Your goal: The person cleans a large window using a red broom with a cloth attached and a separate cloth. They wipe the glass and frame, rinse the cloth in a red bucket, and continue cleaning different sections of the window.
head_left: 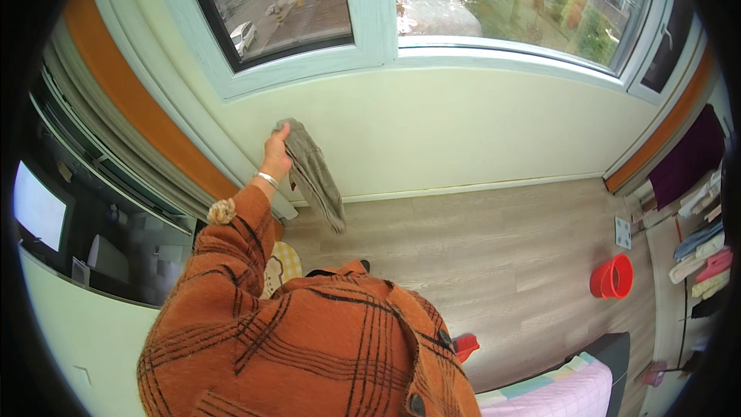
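My left hand (278, 153), with a silver bracelet at the wrist, reaches out towards the pale wall below the window. It grips the top end of a grey-brown cloth (314, 176), which hangs down in a long, narrow fold over the wooden floor. The arm wears an orange plaid sleeve. My right hand is out of view. Before me are the window frame (370, 52) and the bare wall (440, 121).
A red bucket (603, 279) stands on the floor at the right, with a flat pale scale-like object (623, 233) behind it. Folded clothes (703, 255) fill the far right. A bed with a pink cover (556, 391) lies lower right. Curtains (133, 98) hang at left.
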